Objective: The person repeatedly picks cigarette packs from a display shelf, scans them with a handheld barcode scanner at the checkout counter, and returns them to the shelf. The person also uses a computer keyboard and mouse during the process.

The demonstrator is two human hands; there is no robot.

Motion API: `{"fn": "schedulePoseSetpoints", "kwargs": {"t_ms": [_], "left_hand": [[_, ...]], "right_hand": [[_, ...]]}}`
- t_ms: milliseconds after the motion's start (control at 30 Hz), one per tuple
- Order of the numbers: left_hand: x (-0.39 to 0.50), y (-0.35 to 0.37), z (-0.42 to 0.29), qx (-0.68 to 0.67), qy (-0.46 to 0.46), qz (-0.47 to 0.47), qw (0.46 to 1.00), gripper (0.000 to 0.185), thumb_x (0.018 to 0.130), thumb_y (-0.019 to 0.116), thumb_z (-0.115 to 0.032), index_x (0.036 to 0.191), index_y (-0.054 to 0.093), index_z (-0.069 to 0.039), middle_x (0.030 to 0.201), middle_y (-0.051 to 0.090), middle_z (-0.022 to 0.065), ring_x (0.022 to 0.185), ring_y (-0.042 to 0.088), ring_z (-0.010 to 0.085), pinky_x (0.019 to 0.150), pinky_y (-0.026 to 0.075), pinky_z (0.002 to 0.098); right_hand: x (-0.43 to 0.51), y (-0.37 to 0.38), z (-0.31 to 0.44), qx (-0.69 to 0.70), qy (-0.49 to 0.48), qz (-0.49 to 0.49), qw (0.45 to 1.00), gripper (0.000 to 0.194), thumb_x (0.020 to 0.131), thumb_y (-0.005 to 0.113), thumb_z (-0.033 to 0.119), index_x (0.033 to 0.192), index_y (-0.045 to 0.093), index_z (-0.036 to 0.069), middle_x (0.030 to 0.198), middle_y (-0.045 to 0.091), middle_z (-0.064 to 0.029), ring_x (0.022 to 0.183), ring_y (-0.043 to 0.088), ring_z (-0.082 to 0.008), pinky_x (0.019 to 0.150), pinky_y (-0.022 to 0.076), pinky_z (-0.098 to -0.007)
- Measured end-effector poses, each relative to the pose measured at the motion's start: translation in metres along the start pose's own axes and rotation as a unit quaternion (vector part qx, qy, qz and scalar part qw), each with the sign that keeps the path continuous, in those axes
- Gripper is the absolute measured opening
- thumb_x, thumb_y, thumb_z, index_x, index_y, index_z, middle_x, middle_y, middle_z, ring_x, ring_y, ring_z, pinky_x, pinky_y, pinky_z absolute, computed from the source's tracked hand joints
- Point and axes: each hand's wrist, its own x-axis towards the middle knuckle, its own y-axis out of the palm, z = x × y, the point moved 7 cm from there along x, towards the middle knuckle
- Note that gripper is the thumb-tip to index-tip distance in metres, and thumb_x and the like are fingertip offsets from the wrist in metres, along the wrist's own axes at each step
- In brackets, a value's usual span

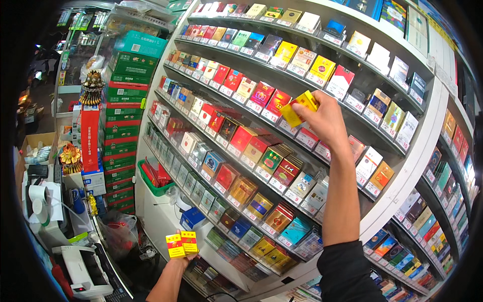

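Note:
Low in the view, my left hand holds two yellow-and-red cigarette packs side by side, their printed fronts facing up. My right arm, in a black sleeve, reaches up to the shelves. Between the thumb and fingers of my right hand is a yellow cigarette pack, tilted; whether a second pack sits behind it I cannot tell. This hand is in front of a shelf row of red cigarette packs. Fingers and pack hide part of that row.
A white tiered cigarette rack with price tags fills the middle and right. Stacked green-and-red cartons rise at the left. A green basket holds red items. A white countertop machine and a lotus-shaped ornament stand at left.

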Motion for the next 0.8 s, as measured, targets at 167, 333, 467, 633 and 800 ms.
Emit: {"fn": "schedulePoseSetpoints", "kwargs": {"t_ms": [167, 333, 467, 633, 800], "left_hand": [[0.000, -0.005, -0.008, 0.050, 0.023, 0.016, 0.998, 0.067, 0.101, 0.060, -0.078, 0.121, 0.066, -0.014, 0.092, 0.072, 0.0103, 0.069, 0.070, 0.0319, 0.056, 0.058, 0.0517], [-0.020, 0.003, -0.022, 0.018, 0.090, -0.035, 0.995, 0.048, 0.107, 0.069, -0.055, 0.127, 0.060, -0.012, 0.107, 0.077, 0.0131, 0.082, 0.079, 0.0302, 0.059, 0.063, 0.0461], [-0.045, 0.019, -0.029, 0.083, 0.075, -0.047, 0.993, 0.057, 0.106, 0.067, -0.060, 0.129, 0.056, -0.010, 0.104, 0.077, 0.0118, 0.079, 0.079, 0.0252, 0.056, 0.064, 0.0410], [-0.057, 0.029, -0.032, 0.105, 0.066, -0.045, 0.991, 0.061, 0.105, 0.064, -0.065, 0.133, 0.055, -0.011, 0.108, 0.077, 0.0110, 0.085, 0.080, 0.0244, 0.068, 0.068, 0.0436], [-0.052, 0.028, -0.034, 0.109, 0.060, -0.020, 0.992, 0.063, 0.104, 0.064, -0.067, 0.134, 0.054, -0.012, 0.114, 0.076, 0.0113, 0.093, 0.080, 0.0252, 0.075, 0.068, 0.0470]], "right_hand": [[0.030, 0.012, -0.054, -0.080, 0.054, 0.077, 0.992, 0.050, 0.091, 0.085, 0.040, 0.115, 0.075, -0.003, 0.105, 0.079, -0.0245, 0.100, 0.078, -0.0354, 0.090, 0.0583, -0.0469], [0.056, 0.037, -0.080, 0.002, -0.013, 0.196, 0.980, 0.050, 0.095, 0.081, 0.022, 0.137, 0.068, -0.003, 0.110, 0.077, -0.0132, 0.099, 0.073, -0.0208, 0.090, 0.0590, -0.0370], [0.066, 0.040, -0.094, -0.055, -0.028, 0.111, 0.992, 0.062, 0.097, 0.083, 0.022, 0.149, 0.063, -0.004, 0.118, 0.079, -0.0137, 0.099, 0.074, -0.0184, 0.090, 0.0587, -0.0346], [0.053, 0.033, -0.078, -0.168, -0.029, 0.083, 0.982, 0.056, 0.097, 0.080, 0.020, 0.147, 0.066, 0.000, 0.107, 0.081, -0.0171, 0.094, 0.076, -0.0214, 0.088, 0.0588, -0.0363], [0.051, 0.031, -0.071, -0.190, -0.007, 0.152, 0.970, 0.050, 0.096, 0.079, 0.018, 0.142, 0.069, -0.001, 0.108, 0.081, -0.0230, 0.102, 0.080, -0.0304, 0.092, 0.0587, -0.0414]]}}
